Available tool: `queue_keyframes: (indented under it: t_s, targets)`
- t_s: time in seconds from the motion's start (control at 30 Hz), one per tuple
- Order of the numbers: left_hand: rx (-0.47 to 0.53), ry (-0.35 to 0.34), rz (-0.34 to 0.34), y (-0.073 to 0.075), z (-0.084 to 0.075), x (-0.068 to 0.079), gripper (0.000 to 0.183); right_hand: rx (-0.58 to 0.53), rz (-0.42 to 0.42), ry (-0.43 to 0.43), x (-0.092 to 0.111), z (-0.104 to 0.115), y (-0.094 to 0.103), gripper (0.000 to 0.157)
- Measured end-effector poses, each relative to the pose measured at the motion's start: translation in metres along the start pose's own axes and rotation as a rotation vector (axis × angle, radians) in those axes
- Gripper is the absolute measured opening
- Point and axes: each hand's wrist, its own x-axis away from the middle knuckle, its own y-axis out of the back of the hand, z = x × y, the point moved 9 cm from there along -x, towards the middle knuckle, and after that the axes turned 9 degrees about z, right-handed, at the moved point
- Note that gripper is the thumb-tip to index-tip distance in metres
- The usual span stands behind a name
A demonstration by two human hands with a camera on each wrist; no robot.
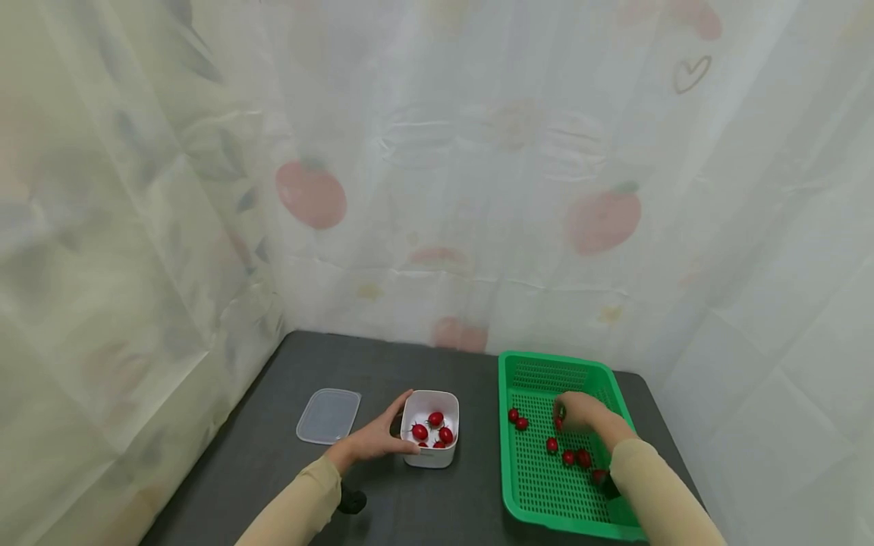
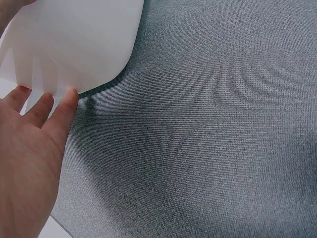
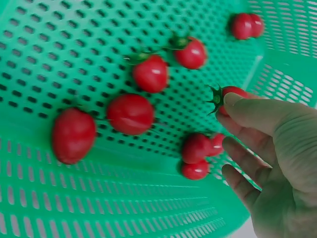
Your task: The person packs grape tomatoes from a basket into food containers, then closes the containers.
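Observation:
My left hand [image 1: 374, 440] grips the side of a small white container [image 1: 432, 457], thumb at its near wall and fingers at the far side. Several cherry tomatoes [image 1: 435, 418] lie inside it. In the left wrist view, the fingertips [image 2: 72, 93] touch the container's smooth wall [image 2: 94, 39]. Over the green basket [image 1: 506, 455], my right hand [image 1: 582, 412] pinches one cherry tomato [image 3: 234, 91] between thumb and index finger, its green stem end showing. The other fingers stay loosely bent. More cherry tomatoes [image 3: 150, 74] lie on the basket's perforated floor below and around the hand.
A translucent lid [image 1: 329, 415] lies flat on the dark table [image 1: 403, 364], left of the white container. Printed curtains [image 1: 437, 189] hang behind the table and along both sides. The basket's raised rim [image 1: 554, 356] stands between its tomatoes and the container.

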Motion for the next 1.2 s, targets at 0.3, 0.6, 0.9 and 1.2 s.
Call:
queue_keyframes:
  t_s: [0.3,0.6,0.9,1.2]
  targets:
    - [0.012,-0.012,0.011,-0.002,-0.005,0.001,0.113,-0.07,-0.075,0.122,-0.002,0.018,0.031,0.019]
    - [0.022,-0.009,0.017,-0.002,-0.003,0.0,0.114,-0.118,-0.084,0.193,-0.002,0.061,0.057,0.021]
    - [0.017,0.007,0.005,-0.001,0.0,0.0,0.112,-0.116,-0.057,0.294,-0.015,0.11,0.064,0.022]
    - [-0.002,0.003,0.003,0.0,0.002,-0.001,0.114,-0.1,-0.044,0.383,-0.03,0.154,0.059,0.022]
